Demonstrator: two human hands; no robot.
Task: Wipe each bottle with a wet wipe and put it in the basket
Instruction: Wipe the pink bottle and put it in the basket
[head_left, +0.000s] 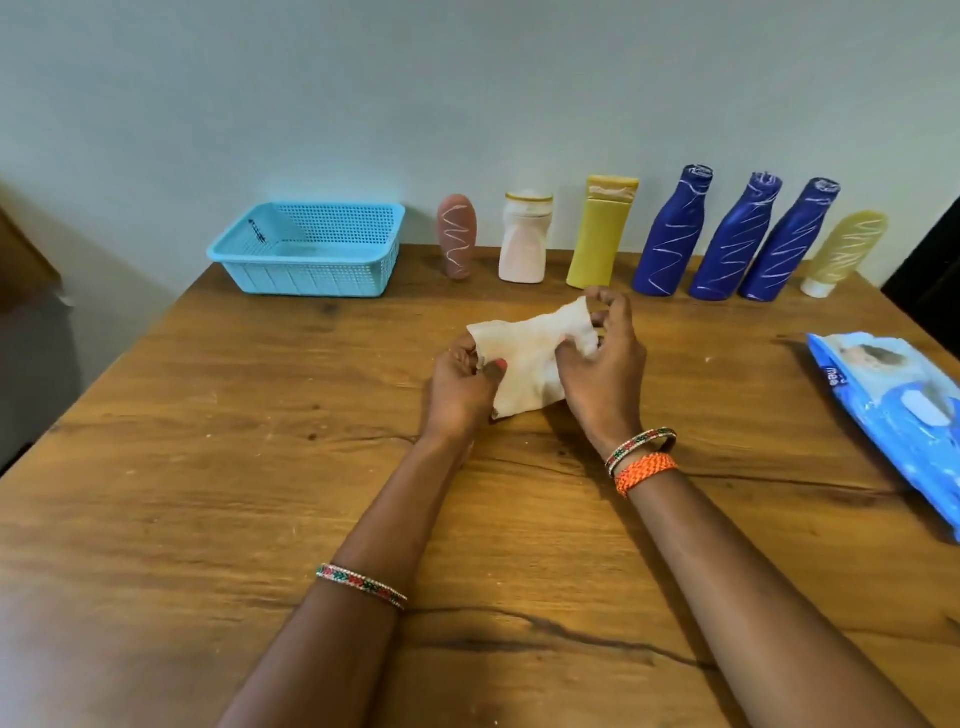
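Observation:
A white wet wipe (530, 353) is stretched between my two hands above the middle of the wooden table. My left hand (460, 387) pinches its left edge and my right hand (605, 364) grips its right end. Along the far edge stand several bottles: a brown one (457, 236), a white one (524, 239), a yellow one (600, 234), three blue ones (670, 234) (735, 241) (789, 241) and a pale yellow tube (844, 249). White scribbles mark most of them. The light blue basket (311, 278) sits left of the bottles and looks empty.
A blue pack of wet wipes (898, 410) lies at the table's right edge. The wall runs directly behind the bottles and basket. A dark object (930, 275) stands at the far right, beyond the table corner.

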